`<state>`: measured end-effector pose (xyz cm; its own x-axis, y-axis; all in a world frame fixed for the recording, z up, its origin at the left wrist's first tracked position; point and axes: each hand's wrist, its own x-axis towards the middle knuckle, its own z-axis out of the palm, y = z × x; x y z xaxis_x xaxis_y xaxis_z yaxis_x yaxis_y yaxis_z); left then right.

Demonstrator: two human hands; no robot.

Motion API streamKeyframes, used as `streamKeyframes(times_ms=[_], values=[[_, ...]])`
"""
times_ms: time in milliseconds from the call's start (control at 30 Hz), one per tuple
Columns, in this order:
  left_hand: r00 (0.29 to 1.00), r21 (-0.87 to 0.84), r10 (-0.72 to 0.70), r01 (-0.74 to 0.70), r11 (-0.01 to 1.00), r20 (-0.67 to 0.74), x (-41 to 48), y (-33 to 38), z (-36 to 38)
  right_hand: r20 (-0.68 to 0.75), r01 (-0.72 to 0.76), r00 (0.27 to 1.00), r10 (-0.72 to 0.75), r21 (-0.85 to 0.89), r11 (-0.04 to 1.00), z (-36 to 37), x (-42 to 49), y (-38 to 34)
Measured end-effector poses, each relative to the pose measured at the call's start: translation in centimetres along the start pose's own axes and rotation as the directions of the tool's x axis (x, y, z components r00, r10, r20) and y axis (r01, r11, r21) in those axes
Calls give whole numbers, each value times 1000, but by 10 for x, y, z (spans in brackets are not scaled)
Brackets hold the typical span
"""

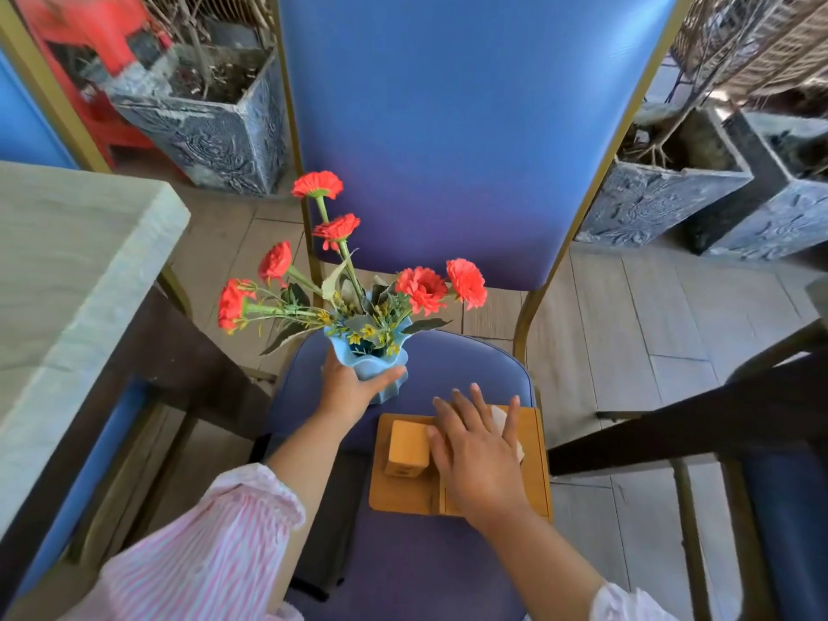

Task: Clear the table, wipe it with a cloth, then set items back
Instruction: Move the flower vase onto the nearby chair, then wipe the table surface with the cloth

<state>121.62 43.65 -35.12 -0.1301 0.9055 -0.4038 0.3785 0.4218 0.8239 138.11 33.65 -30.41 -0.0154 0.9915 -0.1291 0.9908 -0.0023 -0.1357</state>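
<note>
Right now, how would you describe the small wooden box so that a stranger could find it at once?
Look at the blue chair in the middle, and at its seat. On the seat lies a flat wooden tray, near the blue vase of red flowers. The small box stands on the tray, beside the right hand; it is the only upright block there.

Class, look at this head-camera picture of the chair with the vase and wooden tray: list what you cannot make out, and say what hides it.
- Base of the blue vase: covered by the left hand.
- Right part of the wooden tray: hidden under the right hand.
- Table top: cut off by the left edge.
- Red object, upper left: blurred, unidentifiable.
</note>
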Motion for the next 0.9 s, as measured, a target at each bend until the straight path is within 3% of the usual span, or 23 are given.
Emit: streamKeyframes(times_ms=[100, 233, 333, 467, 667, 767, 833, 900], values=[[1000, 54, 6, -6, 999, 0, 21, -30, 0, -9, -5, 1000, 4, -5, 1000, 1, -1, -1], [997, 4, 74, -74, 997, -26, -22, 11, -18, -25, -6, 1000, 6, 18, 1000, 1, -1, -2], [991, -6, 125, -125, 992, -39, -37, 1, -28, -89, 22, 996, -17, 51, 998, -2, -4, -7], [990, -80, 109, -117, 990, -94, -73, -23, -47, -174, 111, 981, -84, 149, 983, -7, -17, -25], [962, -137, 26, -65, 988, -272, -128, -75, -67, -249, 360, 922, -297, 271, 893, 9, -47, -68], [945, -87, 17, -47, 995, -325, -149, -103, -76, -162, 363, 932, -325, 381, 851, 32, -64, -88], [953, 15, 51, -48, 999, -298, -160, -124, -81, -15, 267, 958, -285, 401, 876, 50, -76, -97], [984, 187, 75, -45, 981, -160, -171, -139, -83, 118, 77, 982, -145, 452, 889, 66, -84, -102]])
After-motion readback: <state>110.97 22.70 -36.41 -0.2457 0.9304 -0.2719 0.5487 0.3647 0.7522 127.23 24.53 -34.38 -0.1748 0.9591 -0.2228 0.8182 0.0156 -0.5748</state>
